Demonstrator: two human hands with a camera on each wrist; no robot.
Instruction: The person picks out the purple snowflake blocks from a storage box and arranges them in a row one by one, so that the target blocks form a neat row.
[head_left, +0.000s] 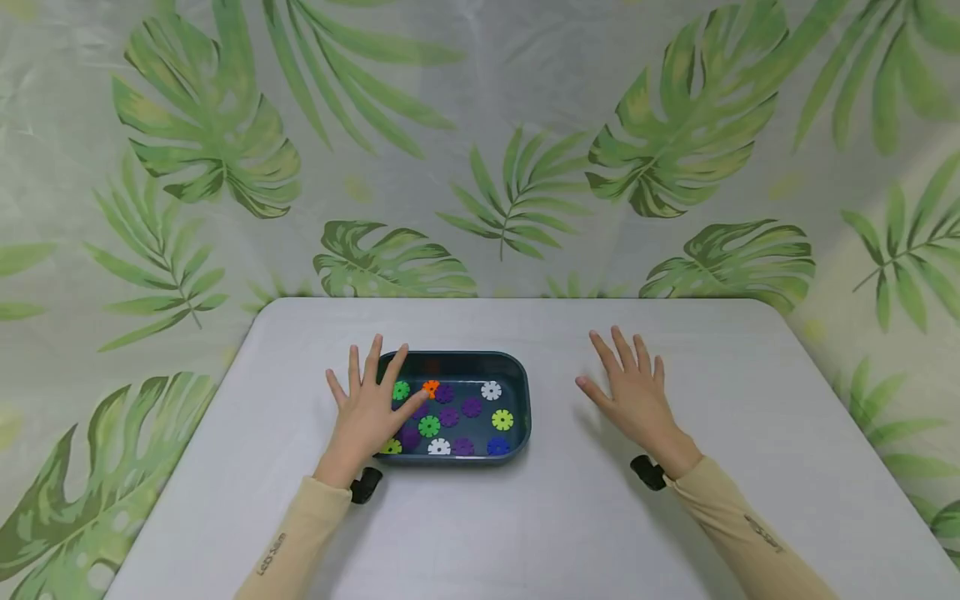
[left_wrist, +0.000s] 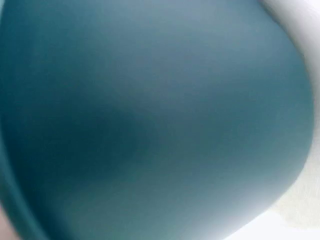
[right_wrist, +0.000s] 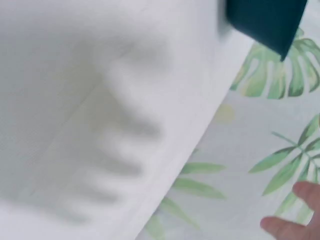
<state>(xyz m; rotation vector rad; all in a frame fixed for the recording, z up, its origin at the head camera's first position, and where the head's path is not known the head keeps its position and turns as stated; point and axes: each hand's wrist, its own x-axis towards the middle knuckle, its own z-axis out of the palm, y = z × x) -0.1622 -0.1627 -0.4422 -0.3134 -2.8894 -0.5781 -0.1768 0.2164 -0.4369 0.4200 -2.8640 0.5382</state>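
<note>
My left hand (head_left: 366, 418) is spread over the left end of a dark teal tray (head_left: 472, 366), its fingers straight and apart. Whether it touches the rim, I cannot tell. Inside the tray lie several notched plastic discs: green (head_left: 429, 427), purple (head_left: 472, 407), white (head_left: 491, 391), yellow-green (head_left: 502, 420), blue (head_left: 498, 446) and orange (head_left: 431, 389). Part of the contents is hidden under the hand. To the tray's right, my right hand (head_left: 637, 407) hovers above the table with fingers extended, holding nothing. The tray's wall (left_wrist: 165, 120) fills the left wrist view, blurred.
A white cloth covers the table (head_left: 555, 525). Behind it hangs a leaf-printed curtain (head_left: 540, 100). Each wrist wears a small black device (head_left: 648, 472). In the right wrist view, a hand's shadow (right_wrist: 120, 165) falls on the white surface.
</note>
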